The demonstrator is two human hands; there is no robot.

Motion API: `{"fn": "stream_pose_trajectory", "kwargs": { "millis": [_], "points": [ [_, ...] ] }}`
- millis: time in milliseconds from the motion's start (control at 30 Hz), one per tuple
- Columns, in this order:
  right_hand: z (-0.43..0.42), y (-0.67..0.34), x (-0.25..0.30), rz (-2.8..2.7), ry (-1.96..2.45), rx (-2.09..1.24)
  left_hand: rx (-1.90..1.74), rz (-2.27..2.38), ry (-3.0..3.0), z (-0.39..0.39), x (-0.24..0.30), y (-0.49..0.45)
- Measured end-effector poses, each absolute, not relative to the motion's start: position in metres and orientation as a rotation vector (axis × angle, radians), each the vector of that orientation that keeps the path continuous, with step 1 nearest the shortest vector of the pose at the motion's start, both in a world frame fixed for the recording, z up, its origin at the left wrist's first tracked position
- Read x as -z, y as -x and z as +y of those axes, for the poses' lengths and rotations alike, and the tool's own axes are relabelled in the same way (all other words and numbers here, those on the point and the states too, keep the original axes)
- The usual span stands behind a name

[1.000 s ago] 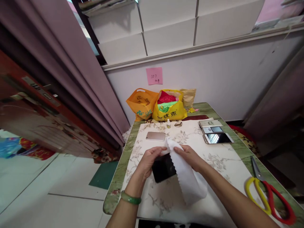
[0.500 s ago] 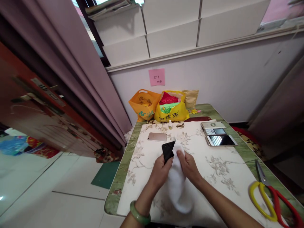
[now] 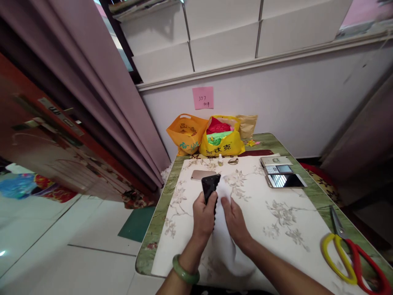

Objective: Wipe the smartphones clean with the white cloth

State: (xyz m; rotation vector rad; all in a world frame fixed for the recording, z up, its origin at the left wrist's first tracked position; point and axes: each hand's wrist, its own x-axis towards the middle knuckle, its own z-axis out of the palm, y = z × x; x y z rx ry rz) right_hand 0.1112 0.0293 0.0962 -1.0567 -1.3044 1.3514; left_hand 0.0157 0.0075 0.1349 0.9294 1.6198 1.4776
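My left hand (image 3: 203,215) is closed around a black smartphone (image 3: 209,185), held tilted above the table. Against the phone's right side lies a white cloth (image 3: 223,233) with a dark scalloped edge, its lower part hanging down to the tabletop. My right hand (image 3: 236,221) grips this cloth, thumb toward the phone. Just behind the held phone, a rose-gold phone (image 3: 199,175) lies on the floral mat, partly covered from sight. The palm of my left hand is hidden.
Several phones, including a white one (image 3: 287,180) and a keypad one (image 3: 278,169), lie at right. Large scissors (image 3: 340,241) rest near the right edge. A small bottle (image 3: 220,160), glasses (image 3: 233,161), an orange bag (image 3: 187,137) and a yellow bag (image 3: 221,145) stand or lie at the back.
Both hands have shifted slightly left with the phone and cloth. The phone now overlaps the rose-gold phone in view, and the cloth has slid lower along its right side.
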Motion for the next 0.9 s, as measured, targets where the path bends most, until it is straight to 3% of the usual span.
{"fn": "stream_pose_trajectory", "kwargs": {
  "millis": [167,333,567,700,900],
  "points": [
    [0.012,-0.118,-0.08,-1.328,1.022,-1.413,-1.444,1.584,-0.983,0.015,-0.133,-0.006],
    [0.054,-0.141,-0.089,-1.333,1.09,-1.269,-0.933,1.437,-1.36,0.003,-0.139,0.002],
    [0.08,-0.151,-0.129,-2.345,0.523,-0.985,-0.331,1.522,-1.943,-0.005,-0.145,0.011],
    [0.082,-0.149,-0.123,-2.226,0.698,-0.874,-0.395,1.663,-1.854,0.0,-0.147,0.012],
    [0.079,-0.143,-0.107,-1.442,0.965,-1.463,-1.074,1.421,-1.265,0.012,-0.149,0.003]
  ]
}}
